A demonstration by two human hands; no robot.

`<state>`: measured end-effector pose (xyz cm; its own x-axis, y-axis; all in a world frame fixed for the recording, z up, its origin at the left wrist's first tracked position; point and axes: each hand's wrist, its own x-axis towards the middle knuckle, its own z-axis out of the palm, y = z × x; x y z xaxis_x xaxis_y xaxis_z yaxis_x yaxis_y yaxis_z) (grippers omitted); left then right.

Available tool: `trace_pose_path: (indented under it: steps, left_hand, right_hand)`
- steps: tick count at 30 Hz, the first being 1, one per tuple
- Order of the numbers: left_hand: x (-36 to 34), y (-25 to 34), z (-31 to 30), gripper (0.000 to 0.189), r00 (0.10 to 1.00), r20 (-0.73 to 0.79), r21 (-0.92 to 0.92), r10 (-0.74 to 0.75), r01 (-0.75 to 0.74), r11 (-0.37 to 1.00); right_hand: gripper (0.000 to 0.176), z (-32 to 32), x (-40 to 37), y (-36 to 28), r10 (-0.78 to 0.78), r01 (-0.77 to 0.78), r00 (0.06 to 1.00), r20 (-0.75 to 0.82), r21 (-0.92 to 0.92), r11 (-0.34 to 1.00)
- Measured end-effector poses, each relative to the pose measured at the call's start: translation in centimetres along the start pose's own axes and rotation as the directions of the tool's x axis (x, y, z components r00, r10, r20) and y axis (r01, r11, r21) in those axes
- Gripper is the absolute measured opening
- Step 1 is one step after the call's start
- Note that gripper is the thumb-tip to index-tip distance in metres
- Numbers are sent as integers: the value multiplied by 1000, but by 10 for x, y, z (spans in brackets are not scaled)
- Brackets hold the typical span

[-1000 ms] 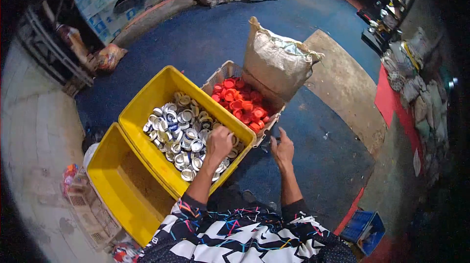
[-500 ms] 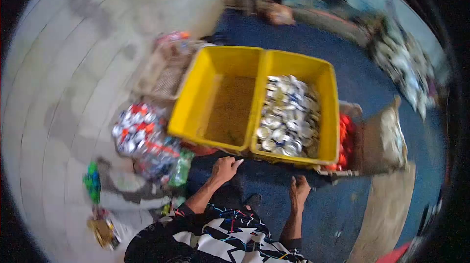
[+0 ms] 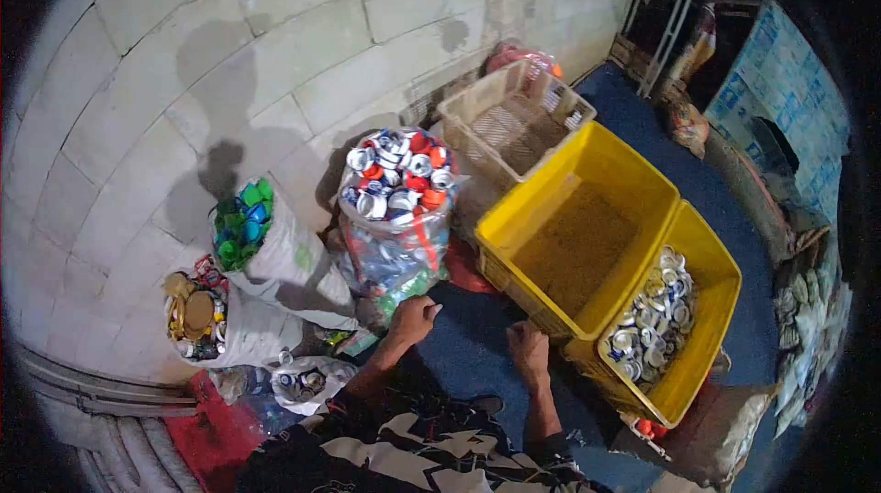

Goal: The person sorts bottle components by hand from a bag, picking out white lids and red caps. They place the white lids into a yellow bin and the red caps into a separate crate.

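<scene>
My left hand [image 3: 413, 321] hangs with its fingers curled, near the base of a clear plastic bag [image 3: 390, 250] filled with white, red and orange ring-like pieces. My right hand [image 3: 529, 349] is closed in a loose fist by the near corner of the yellow crates. I see nothing in either hand. One yellow crate [image 3: 500, 262] has a thin brown layer over its bottom. Beside it, the other yellow crate [image 3: 711, 323] holds many round silvery and white pieces [image 3: 650, 319], like can tops.
A pale slatted crate [image 3: 459, 117] stands behind the yellow ones. Along the block wall are a white sack [image 3: 284, 264] of green and blue pieces, another sack [image 3: 262, 332] and a small white bag [image 3: 317, 383]. A brown sack [image 3: 707, 438] lies at right on the blue floor [image 3: 468, 323].
My view has swung left, so the crates appear further right and the wall with its sacks comes into view. My hands stay low in front of me, and the right one appears closer to the left.
</scene>
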<state>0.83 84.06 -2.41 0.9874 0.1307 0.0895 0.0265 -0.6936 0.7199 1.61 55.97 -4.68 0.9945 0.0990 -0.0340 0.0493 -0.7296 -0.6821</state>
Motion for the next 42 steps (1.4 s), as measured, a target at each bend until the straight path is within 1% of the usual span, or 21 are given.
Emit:
trace_pose_path:
  steps: [1,3,5,6,9,12,15,18,19,22,25,28,29,30,32,33,36,37,40,41,42]
  left_hand:
    - [9,-21,-12,18,995,53,27,-82,81,996]
    - [31,-54,-37,18,998,-7,35,-64,64,997]
    - [47,-96,-56,21,997,-69,23,-27,28,999]
    - [56,-119,-62,21,996,-79,13,-27,28,1000]
    - [84,-161,-88,19,997,-62,-52,-41,38,998]
    - [110,-150,-129,19,995,-67,-68,-75,70,995]
    - [134,-168,-141,21,993,18,-42,-118,119,992]
    - [151,-180,-142,22,983,104,6,-151,151,988]
    - [160,-176,-146,23,977,137,19,-166,165,986]
    - [167,-157,-153,25,995,58,55,-85,82,995]
    - [182,-153,-142,26,986,95,68,-136,130,989]
    - [200,-152,-138,26,999,31,24,-11,10,1000]
    - [209,-140,-143,22,999,2,11,41,-41,999]
    - [219,-139,-140,20,999,23,-28,28,-27,999]
    - [238,-142,-125,17,997,73,-115,-5,14,993]
    - [250,-142,-119,16,995,47,-99,87,-82,992]
    - [279,-133,-96,18,983,-8,-1,185,-185,983]
    - [293,-126,-90,19,955,-51,-23,293,-294,955]
    - [322,-126,-54,18,964,79,117,253,-261,958]
    - [331,-124,-45,20,972,191,192,133,-170,967]
    - [336,-125,-34,21,974,145,277,176,-210,938]
  right_hand:
    - [20,14,16,-18,-47,47,999,-1,13,999]
    - [21,43,52,-57,-143,143,990,-11,30,989]
    - [21,69,85,-95,-114,113,992,62,24,993]
    - [21,82,102,-112,-92,91,991,94,22,996]
    - [20,108,155,-155,-199,197,979,52,29,980]
    - [20,135,211,-159,-213,213,974,73,9,977]
    - [25,145,261,-172,-87,84,988,130,28,996]
    - [34,154,296,-176,-196,199,980,36,-88,976]
    - [41,157,308,-173,-324,323,946,8,16,946]
    - [44,178,332,-162,-109,156,978,180,-272,950]
    - [47,212,347,-121,-108,210,961,255,-418,884]
    - [41,174,349,-159,-231,267,947,226,-145,953]
    - [35,166,348,-165,-239,261,956,173,-120,958]
    - [34,157,349,-168,-218,206,960,176,84,975]
    - [32,140,351,-175,-180,72,964,193,465,883]
    - [35,138,353,-174,-225,196,973,54,319,927]
    - [33,115,350,-181,-174,183,983,-56,240,953]
    - [31,116,348,-173,-95,96,995,-19,305,947]
    - [29,103,326,-172,-142,169,977,-161,169,971]
    - [24,80,309,-196,-149,180,974,-169,185,966]
    - [23,72,299,-197,-84,104,992,-99,212,972]
